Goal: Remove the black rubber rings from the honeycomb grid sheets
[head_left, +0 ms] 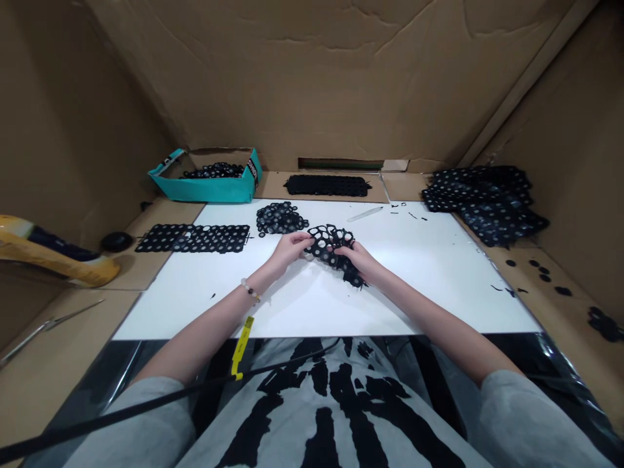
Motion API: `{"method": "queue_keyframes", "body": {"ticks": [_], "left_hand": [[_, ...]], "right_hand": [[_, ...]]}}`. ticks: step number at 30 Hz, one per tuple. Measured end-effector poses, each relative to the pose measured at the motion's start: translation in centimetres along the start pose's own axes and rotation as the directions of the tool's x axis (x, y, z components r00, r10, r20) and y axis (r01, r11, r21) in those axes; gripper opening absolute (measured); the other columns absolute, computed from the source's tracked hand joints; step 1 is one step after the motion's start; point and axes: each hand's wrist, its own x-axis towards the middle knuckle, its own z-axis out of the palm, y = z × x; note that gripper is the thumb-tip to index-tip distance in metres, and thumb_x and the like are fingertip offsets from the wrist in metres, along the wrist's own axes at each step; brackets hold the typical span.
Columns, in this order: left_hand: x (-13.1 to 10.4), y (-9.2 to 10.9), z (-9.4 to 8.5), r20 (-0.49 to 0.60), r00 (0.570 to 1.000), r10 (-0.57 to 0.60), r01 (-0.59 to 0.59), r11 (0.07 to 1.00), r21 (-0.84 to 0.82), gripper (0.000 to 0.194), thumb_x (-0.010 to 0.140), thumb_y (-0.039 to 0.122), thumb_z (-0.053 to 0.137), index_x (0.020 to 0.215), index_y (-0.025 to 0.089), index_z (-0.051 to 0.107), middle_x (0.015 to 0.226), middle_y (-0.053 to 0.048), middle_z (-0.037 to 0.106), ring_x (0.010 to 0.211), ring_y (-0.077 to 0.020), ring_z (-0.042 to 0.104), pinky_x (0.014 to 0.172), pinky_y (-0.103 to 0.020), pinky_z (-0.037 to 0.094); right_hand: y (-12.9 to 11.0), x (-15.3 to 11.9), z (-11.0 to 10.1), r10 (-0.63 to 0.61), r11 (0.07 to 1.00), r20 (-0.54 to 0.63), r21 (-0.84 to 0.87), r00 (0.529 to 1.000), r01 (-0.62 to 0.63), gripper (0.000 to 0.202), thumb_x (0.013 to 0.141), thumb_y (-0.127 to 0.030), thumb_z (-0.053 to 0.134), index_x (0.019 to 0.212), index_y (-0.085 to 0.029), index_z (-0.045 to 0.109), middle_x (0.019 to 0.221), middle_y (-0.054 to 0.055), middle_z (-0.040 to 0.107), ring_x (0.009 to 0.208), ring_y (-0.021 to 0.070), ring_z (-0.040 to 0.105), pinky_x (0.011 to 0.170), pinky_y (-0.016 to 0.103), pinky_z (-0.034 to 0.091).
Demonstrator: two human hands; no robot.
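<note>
A black perforated sheet (336, 259) with rows of round pieces and holes is held up over the white board, bent and drooping to the right. My left hand (291, 248) pinches its left edge between thumb and fingers. My right hand (361, 259) is closed on the sheet's right part, the thumb lying on top. Just beyond my left hand lies a heap of small black rings or discs (279, 218). A flat perforated black strip (195, 238) rests to the left, partly on the board.
A teal box (209, 190) holding more black pieces stands at the back left. Behind the board lies a dark strip (327, 185). Stacked dotted sheets (480, 195) are at the back right. A pen-like tool (365, 214), tweezers (53, 322), a yellow roll (53, 250) and black scraps (545, 277) lie around.
</note>
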Motion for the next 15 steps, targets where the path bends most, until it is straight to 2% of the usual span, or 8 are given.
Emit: {"method": "queue_keyframes", "body": {"ticks": [3,5,10,15], "left_hand": [[0.09,0.09,-0.07,-0.058,0.998,-0.019,0.018,0.999,-0.027,0.032,0.064,0.037,0.077,0.088,0.016,0.071,0.070,0.000,0.064,0.049,-0.0069,0.043,0.044,-0.022,0.030],[0.08,-0.01,0.01,-0.054,0.999,-0.002,0.001,1.000,-0.024,0.035,0.064,0.036,0.077,0.091,0.015,0.072,0.073,-0.001,0.066,0.050,-0.0067,0.043,0.045,-0.022,0.028],[-0.24,-0.23,0.26,0.004,0.997,0.081,-0.081,0.996,0.037,0.031,0.067,0.037,0.077,0.086,0.014,0.073,0.080,-0.006,0.072,0.063,-0.0118,0.055,0.056,-0.023,0.040],[-0.73,-0.18,0.53,0.018,0.989,0.148,-0.149,0.981,0.126,0.031,0.071,0.043,0.076,0.083,0.015,0.076,0.085,-0.008,0.074,0.072,-0.0166,0.061,0.063,-0.026,0.045]], "right_hand": [[0.02,0.07,-0.01,0.010,0.998,-0.042,0.068,0.999,-0.008,0.038,0.062,-0.021,0.067,0.100,-0.019,0.068,0.095,0.003,0.077,0.101,0.0217,0.068,0.099,0.036,0.048],[-0.04,0.02,-0.03,0.012,0.997,-0.051,0.083,0.999,-0.008,0.035,0.059,-0.019,0.067,0.094,-0.020,0.068,0.093,0.002,0.077,0.098,0.0215,0.068,0.093,0.034,0.050],[-0.62,-0.29,0.10,0.007,0.996,-0.038,0.084,0.999,-0.004,0.027,0.058,-0.019,0.067,0.085,-0.020,0.066,0.085,0.000,0.074,0.083,0.0186,0.066,0.074,0.028,0.050],[-0.76,-0.36,0.04,-0.006,0.999,-0.020,0.041,1.000,0.006,0.031,0.061,-0.028,0.074,0.090,-0.020,0.067,0.086,0.000,0.074,0.086,0.0186,0.066,0.076,0.028,0.048]]}}
